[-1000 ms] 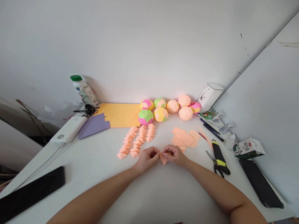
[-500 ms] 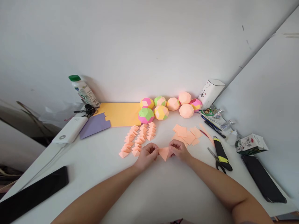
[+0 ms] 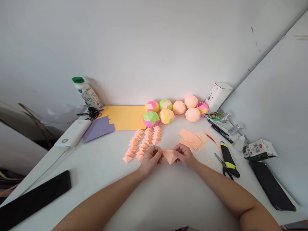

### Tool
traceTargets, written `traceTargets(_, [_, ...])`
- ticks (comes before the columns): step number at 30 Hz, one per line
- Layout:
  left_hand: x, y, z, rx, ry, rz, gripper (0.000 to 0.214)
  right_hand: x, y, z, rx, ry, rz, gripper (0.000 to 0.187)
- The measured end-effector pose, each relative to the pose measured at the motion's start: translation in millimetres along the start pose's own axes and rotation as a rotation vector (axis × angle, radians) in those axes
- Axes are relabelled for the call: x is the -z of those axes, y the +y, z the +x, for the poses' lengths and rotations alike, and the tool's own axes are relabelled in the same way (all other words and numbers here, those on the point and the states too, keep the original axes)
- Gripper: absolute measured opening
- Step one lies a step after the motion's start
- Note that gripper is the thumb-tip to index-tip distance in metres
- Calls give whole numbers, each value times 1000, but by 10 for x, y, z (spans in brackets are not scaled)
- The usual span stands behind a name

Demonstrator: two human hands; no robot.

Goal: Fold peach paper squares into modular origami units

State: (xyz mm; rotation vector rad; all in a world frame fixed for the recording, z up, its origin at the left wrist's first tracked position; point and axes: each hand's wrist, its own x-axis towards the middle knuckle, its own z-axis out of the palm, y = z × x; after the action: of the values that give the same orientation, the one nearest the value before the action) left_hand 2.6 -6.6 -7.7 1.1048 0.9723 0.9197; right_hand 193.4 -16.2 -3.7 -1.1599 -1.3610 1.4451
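Between my two hands is a piece of peach paper (image 3: pixel 169 156), folded to a point that faces me. My left hand (image 3: pixel 151 158) pinches its left corner, and my right hand (image 3: pixel 184 154) pinches the right side; fingertips hide both ends. Left of my left hand, folded peach paper pieces (image 3: pixel 132 148) lie in three overlapping rows. Flat peach paper pieces (image 3: pixel 196 142) lie in a loose pile just beyond my right hand. Behind them, several faceted paper balls (image 3: pixel 166 116) in peach, yellow, green and pink sit together near the wall.
Scissors (image 3: pixel 223 166) and a black-yellow cutter (image 3: pixel 228 160) lie to the right, near pens (image 3: pixel 220 131), a milk carton (image 3: pixel 260 149) and a black phone (image 3: pixel 271 186). Yellow paper (image 3: pixel 127 118), purple paper (image 3: pixel 98 129), a bottle (image 3: pixel 89 94) and a white power bank (image 3: pixel 73 133) are at left.
My hands stay in almost the same place, with the folded paper tilted slightly and a little more of its top edge showing. The whole view has shifted slightly.
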Motion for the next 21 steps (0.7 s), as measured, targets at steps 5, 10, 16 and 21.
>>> traceTargets(5, [-9, 21, -5, -37, -6, -80, 23, 8, 9, 10, 30, 6, 36, 23])
traceTargets(10, [-25, 1, 6, -10, -72, 8, 30, -1, 8, 6, 39, -13, 29, 23])
traceTargets(16, [-27, 15, 9, 25, -70, 14, 33, 26, 39, 24, 61, 19, 20, 25])
traceTargets(21, [-24, 27, -23, 31, -61, 30, 34, 25, 64, 40, 10, 33, 24, 21])
